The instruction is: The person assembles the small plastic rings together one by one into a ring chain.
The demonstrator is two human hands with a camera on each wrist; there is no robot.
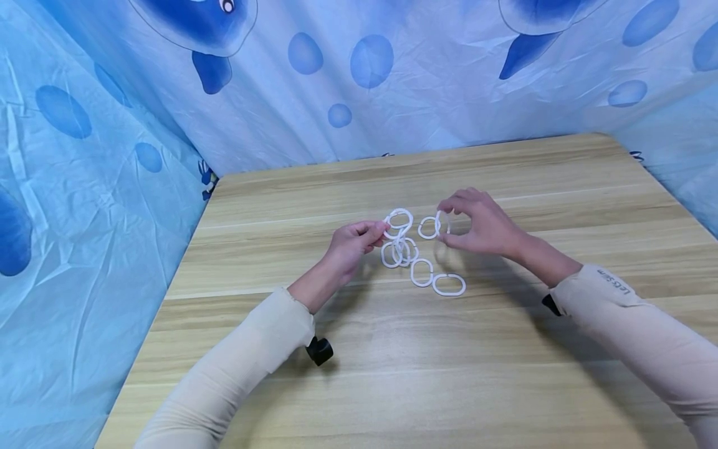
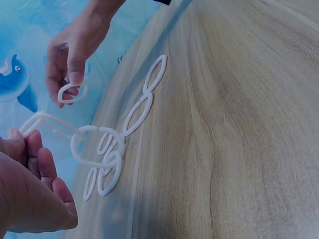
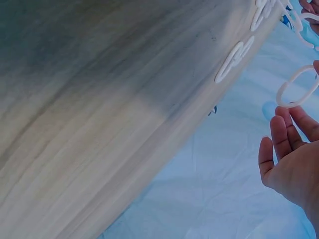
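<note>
The fingers of the left hand (image 1: 350, 243) are pinching the top ring of a chain of white rings (image 1: 415, 262), lifting that end just above the wooden table (image 1: 505, 374) at the middle of the head view. The rest of the chain is trailing down and to the right, lying flat on the wood. The right hand (image 1: 482, 224) is pinching a loose white ring (image 1: 429, 227) between thumb and forefinger, the other fingers arching over it; this ring is hanging just right of the lifted chain end, apart from it. Both forearms are wearing beige sleeves (image 1: 645, 337). A blue cloth (image 1: 84, 187) with darker spots is filling the upper and left parts of the frame.
</note>
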